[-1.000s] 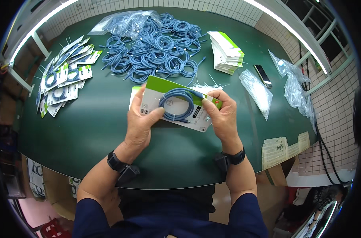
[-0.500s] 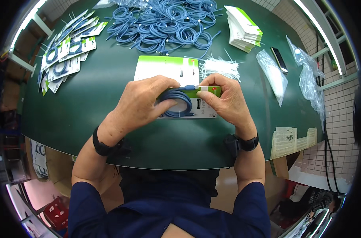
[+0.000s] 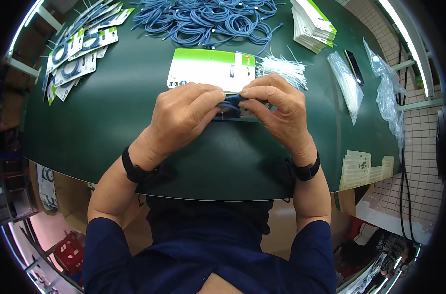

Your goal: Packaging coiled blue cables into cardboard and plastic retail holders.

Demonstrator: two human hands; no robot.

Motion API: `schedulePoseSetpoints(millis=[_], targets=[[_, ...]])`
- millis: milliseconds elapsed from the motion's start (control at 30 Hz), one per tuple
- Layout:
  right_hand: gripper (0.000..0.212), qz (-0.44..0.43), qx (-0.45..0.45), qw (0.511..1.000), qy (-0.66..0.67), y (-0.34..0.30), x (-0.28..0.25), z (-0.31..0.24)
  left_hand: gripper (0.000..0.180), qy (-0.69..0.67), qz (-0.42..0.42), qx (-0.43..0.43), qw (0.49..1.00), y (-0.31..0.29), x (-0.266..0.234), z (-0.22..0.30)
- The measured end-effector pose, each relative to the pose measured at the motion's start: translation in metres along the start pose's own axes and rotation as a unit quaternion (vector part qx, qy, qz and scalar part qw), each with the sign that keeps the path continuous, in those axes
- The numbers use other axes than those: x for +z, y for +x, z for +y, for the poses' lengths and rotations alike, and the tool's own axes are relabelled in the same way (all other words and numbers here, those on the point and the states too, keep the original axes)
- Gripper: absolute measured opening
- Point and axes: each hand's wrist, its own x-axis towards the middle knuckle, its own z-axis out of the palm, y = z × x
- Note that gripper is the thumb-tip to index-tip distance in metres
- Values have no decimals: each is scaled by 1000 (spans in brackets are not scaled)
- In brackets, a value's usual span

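pinching one blue coil, seemingly mid-fastening, in narrow grip of left hand and right hand, with carded cables done at left, loose coils uncarded at far side.

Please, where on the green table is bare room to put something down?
Bare table shows at left, between the carded cables and left hand, and nearer, between the hands and near edge. Another patch lies between the right hand and the white-filled bag. The far side is crowded with blue cable coils and the card stack.
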Motion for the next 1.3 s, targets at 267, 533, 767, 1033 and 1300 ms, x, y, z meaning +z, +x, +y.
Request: schedulePoseSetpoints(millis=[267, 533, 767, 1033, 1300], targets=[[26, -4, -9, 1000, 10, -2, 1, 5, 28, -6, 25, 40, 999, -1, 2, -2], [25, -13, -34, 999, -23, -2, 4, 3, 26, 18, 23, 61, 998, -7, 3, -3], [26, 8, -92, 995, -33, 1, 3, -3, 25, 29, 33, 107, 993, -6, -4, -3], [27, -6, -87, 994, -62, -1, 2, -1, 21, 15, 21, 76, 997, -5, -3, -1], [25, -8, -82, 994, -69, 1, 1, -3, 24, 16, -9, 29, 999, 2, -8, 6]])
